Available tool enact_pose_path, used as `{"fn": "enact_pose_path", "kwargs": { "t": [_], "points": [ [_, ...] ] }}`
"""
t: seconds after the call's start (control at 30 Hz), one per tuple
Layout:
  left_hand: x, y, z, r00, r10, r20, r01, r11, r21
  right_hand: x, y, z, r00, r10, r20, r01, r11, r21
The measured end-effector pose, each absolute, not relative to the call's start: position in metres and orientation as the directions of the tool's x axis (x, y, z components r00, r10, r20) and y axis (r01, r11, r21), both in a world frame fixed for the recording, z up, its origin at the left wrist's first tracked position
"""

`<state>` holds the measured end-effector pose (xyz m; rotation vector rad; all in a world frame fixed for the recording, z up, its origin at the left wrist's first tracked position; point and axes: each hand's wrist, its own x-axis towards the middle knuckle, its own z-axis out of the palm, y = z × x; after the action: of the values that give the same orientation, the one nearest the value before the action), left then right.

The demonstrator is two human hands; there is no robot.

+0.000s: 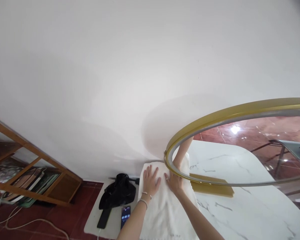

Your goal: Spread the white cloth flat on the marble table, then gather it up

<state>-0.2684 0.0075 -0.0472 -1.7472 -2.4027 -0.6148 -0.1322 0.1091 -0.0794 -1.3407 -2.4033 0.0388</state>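
Both our grips released: left hand (151, 180) and right hand (174, 182) press flat on the white towel (162, 203), spread on the tabletop (240, 206) beside the round mirror (215, 118). We'd best keep palms flat, pressing evenly outward.

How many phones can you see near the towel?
2: a phone with its screen lit, just left of the towel, and a dark phone further left, below the black bag. The bag may hide more.
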Motion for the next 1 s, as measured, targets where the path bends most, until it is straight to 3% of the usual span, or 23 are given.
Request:
{"fn": "enact_pose_path", "kwargs": {
  "t": [0.1, 0.2, 0.37, 0.47, 0.6, 0.77, 0.9, 1.0],
  "points": [
    [-0.270, 0.011, -0.039, -0.333, 0.909, 0.253, 0.927, 0.266, 0.265, -0.132, 0.109, -0.074, -0.482, 0.816, 0.319, 0.806, 0.555, -0.204],
    [-0.256, -0.015, -0.039, -0.350, 0.889, 0.296, 0.926, 0.281, 0.251, -0.114, 0.084, -0.075, -0.522, 0.776, 0.355, 0.775, 0.605, -0.182],
    [-0.209, -0.105, -0.080, -0.452, 0.810, 0.374, 0.890, 0.380, 0.253, -0.075, 0.024, -0.087, -0.520, 0.695, 0.496, 0.746, 0.653, -0.132],
    [-0.193, -0.139, -0.101, -0.454, 0.789, 0.414, 0.890, 0.385, 0.243, -0.071, 0.010, -0.086, -0.561, 0.683, 0.467, 0.726, 0.677, -0.119],
    [-0.201, -0.128, -0.086, -0.431, 0.807, 0.403, 0.900, 0.353, 0.255, -0.100, 0.033, -0.081, -0.646, 0.646, 0.407, 0.681, 0.729, -0.077],
    [-0.245, -0.076, -0.049, -0.397, 0.843, 0.362, 0.905, 0.295, 0.306, -0.152, 0.086, -0.080, -0.614, 0.740, 0.275, 0.736, 0.663, -0.140],
    [-0.272, -0.062, -0.047, -0.382, 0.851, 0.362, 0.899, 0.250, 0.361, -0.175, 0.098, -0.079, -0.625, 0.720, 0.301, 0.711, 0.684, -0.161],
    [-0.272, -0.078, -0.052, -0.358, 0.846, 0.395, 0.913, 0.230, 0.336, -0.179, 0.077, -0.075, -0.656, 0.669, 0.350, 0.661, 0.733, -0.160]
  ]
}}
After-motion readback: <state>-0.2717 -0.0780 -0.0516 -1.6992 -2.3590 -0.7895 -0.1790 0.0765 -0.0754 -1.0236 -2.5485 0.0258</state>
